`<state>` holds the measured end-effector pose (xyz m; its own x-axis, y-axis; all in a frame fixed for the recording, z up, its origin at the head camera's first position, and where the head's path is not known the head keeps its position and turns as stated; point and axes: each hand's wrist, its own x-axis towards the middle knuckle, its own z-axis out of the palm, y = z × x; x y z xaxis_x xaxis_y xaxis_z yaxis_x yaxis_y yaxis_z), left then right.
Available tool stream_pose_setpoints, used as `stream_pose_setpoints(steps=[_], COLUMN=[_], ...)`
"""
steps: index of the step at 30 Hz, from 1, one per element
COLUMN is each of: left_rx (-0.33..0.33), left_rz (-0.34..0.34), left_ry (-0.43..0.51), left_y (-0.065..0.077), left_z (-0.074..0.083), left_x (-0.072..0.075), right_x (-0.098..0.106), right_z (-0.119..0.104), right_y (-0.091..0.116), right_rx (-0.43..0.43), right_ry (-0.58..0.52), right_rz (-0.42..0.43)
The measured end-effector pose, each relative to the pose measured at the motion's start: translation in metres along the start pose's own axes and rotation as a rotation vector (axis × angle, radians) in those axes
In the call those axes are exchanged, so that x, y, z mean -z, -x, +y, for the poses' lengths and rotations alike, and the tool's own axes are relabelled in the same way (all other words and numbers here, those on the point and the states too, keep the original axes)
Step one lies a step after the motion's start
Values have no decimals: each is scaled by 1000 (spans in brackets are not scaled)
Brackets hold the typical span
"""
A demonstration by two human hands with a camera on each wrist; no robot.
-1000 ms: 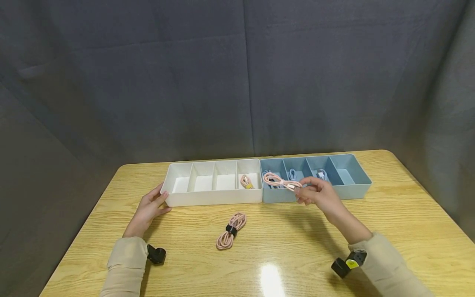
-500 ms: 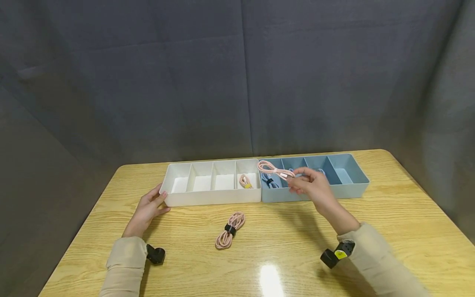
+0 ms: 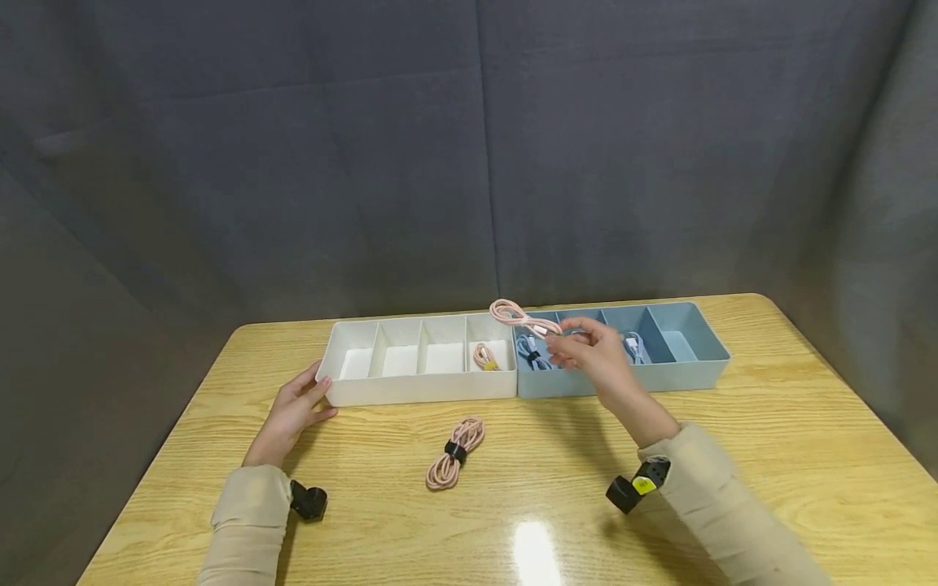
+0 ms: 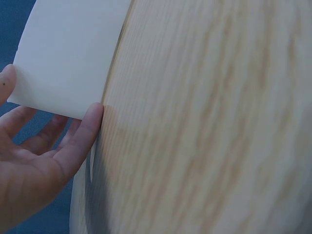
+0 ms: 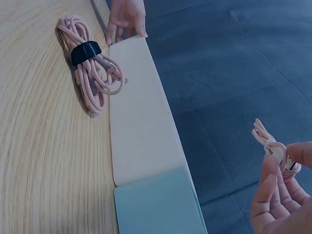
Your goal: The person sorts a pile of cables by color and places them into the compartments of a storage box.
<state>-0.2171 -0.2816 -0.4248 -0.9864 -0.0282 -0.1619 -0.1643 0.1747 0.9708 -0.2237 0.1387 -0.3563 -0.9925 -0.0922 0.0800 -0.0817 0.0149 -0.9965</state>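
Pinched by its plug end in my right hand (image 3: 597, 358), a coiled pink charging cable (image 3: 513, 313) with a pale tie hangs in the air over the seam between two divided boxes. In the right wrist view, thumb and fingertips meet on the cable (image 5: 262, 134). My left hand (image 3: 289, 419) rests against the left end of the white box (image 3: 418, 389), fingers spread and loosely straight. The left wrist view has those fingers touching the white wall (image 4: 63, 63). A second pink cable (image 3: 456, 454), bound with a black strap, lies on the table before the white box.
The white box's rightmost compartment holds a pink cable (image 3: 484, 356) with a yellow tie. Abutting it on the right, the blue box (image 3: 623, 378) holds blue cables (image 3: 533, 354) in its left compartments, partly hidden by my right hand. A dark curtain (image 3: 366, 163) stands behind the table (image 3: 381, 521).
My right hand has carried the pink cable left and upward, from over the blue box toward the white box's right end. The left hand stays in place.
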Motion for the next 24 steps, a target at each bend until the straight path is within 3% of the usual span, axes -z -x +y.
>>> stream_pose_setpoints(steps=[12, 24], left_rx=[-3, -6], left_rz=[2, -10], left_ry=[-4, -7], left_y=[-1, 2], left_z=[0, 0], left_x=[0, 0], right_x=[-24, -51], right_z=[9, 21], right_y=[-12, -25], right_rx=[16, -27], right_ry=[7, -43], right_rz=[21, 71])
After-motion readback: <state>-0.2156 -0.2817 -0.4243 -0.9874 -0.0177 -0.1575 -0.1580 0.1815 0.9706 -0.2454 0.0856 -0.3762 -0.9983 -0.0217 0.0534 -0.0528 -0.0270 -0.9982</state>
